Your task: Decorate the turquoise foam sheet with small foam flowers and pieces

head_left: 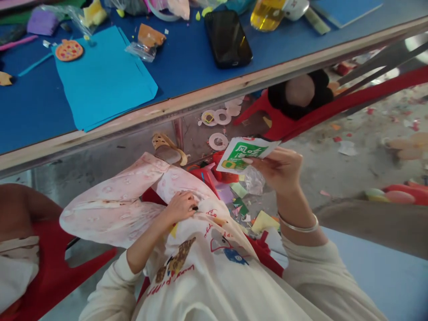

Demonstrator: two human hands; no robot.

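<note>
Packet [244,154], one, green and white: off the near side of the bench [180,76], in the air. Judged risk: held by one end, it could slip from a slack pinch into the scraps [264,221] on that same side. Hands: right hand [279,169] closed on the packet's end; left hand [182,206] on the shirt [207,276], palm hidden, grip cannot be told.
</note>
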